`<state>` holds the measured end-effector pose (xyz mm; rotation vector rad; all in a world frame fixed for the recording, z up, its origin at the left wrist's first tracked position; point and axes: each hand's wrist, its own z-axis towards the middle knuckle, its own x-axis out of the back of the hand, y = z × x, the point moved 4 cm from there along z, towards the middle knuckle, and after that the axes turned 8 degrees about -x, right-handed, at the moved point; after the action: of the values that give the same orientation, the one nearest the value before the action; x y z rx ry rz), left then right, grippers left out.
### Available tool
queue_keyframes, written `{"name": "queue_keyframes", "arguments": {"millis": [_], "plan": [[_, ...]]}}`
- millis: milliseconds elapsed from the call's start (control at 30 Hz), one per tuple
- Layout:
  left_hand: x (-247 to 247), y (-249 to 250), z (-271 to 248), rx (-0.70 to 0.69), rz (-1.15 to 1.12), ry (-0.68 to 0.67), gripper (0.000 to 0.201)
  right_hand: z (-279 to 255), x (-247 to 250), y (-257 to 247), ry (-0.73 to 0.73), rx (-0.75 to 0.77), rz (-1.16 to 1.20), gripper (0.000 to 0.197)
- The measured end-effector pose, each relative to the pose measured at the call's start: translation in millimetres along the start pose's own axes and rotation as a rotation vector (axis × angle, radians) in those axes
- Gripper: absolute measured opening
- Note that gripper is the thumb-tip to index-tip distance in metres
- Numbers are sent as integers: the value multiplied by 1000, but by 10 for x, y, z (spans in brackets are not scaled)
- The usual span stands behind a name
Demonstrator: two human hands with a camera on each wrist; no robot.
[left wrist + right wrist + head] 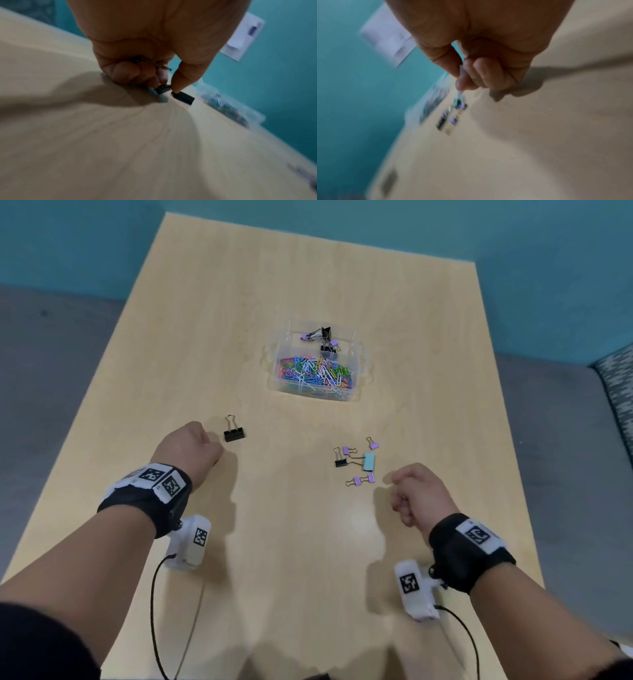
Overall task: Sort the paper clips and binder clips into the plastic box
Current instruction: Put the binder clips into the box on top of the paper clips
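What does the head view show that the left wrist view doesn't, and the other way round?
Head only: the right hand, the loose binder clips near it, and the box's two compartments, paper clips nearer. Left wrist only: the left hand holds something with a wire handle in its curled fingers. Both: the black binder clip lying on the table by that hand.

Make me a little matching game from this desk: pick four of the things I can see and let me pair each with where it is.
Things:
1. coloured paper clips
2. large black binder clip
3. light blue binder clip
4. left hand

Places:
A. lying alone on the table just beyond the left hand
B. in the near compartment of the plastic box
C. among the small clips ahead of the right hand
D. on the left side of the table, fingers curled

Pairs: 1-B, 2-A, 3-C, 4-D
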<state>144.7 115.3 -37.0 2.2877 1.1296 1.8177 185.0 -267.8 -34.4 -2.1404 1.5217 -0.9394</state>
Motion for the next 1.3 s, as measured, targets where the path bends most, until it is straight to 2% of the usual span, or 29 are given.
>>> {"name": "queue_keyframes", "arguments": {"millis": [67,100,133,200,333,367,433,500,533,633,733,767,867,900,967,1033,1067,1133,1167,1233,1300], "plan": [[14,-40,-37,35,-83,44,21,-24,31,57,-112,-192,589,20],[19,-39,-61,33,-75,52,29,-32,43,80,-150,-270,798,18],[25,-27,-79,24,-43,55,37,-34,53,99,-168,-324,919,15],[35,17,-75,-14,50,59,41,-7,37,112,-176,-357,962,9],[21,58,2,-85,175,23,21,31,-37,39,-71,-270,610,25],[22,67,9,-95,203,10,18,34,-60,13,-39,-242,503,23],[20,86,13,-104,257,-16,21,45,-98,-67,52,-139,153,13],[3,108,31,-104,305,-44,28,58,-156,-157,152,15,-312,22],[-4,126,41,-103,323,-52,27,64,-196,-189,182,64,-470,28],[9,141,65,-80,285,-34,16,86,-310,-277,189,92,-672,37],[33,33,62,-19,53,11,14,139,-380,-342,175,80,-779,28],[25,-33,66,41,-174,27,13,156,-390,-355,176,74,-795,24],[-72,-186,-9,352,-1159,-6,13,156,-406,-391,171,47,-867,22],[-99,-196,-52,424,-1373,-45,13,142,-416,-404,167,48,-904,26],[-103,-145,-131,464,-1630,-110,9,116,-445,-431,164,82,-1008,38],[-88,-97,-152,447,-1724,-86,5,89,-453,-453,165,129,-1088,45],[-86,-83,-136,447,-1709,-58,9,84,-439,-455,168,145,-1079,37],[-73,-59,-73,457,-1590,6,17,62,-364,-443,178,150,-962,12],[-65,-48,-28,458,-1508,34,17,56,-309,-421,185,147,-876,7],[-50,-18,68,460,-1342,70,13,74,-199,-340,202,146,-739,8],[-29,44,162,428,-1187,86,20,126,-107,-232,197,141,-600,7]]}}
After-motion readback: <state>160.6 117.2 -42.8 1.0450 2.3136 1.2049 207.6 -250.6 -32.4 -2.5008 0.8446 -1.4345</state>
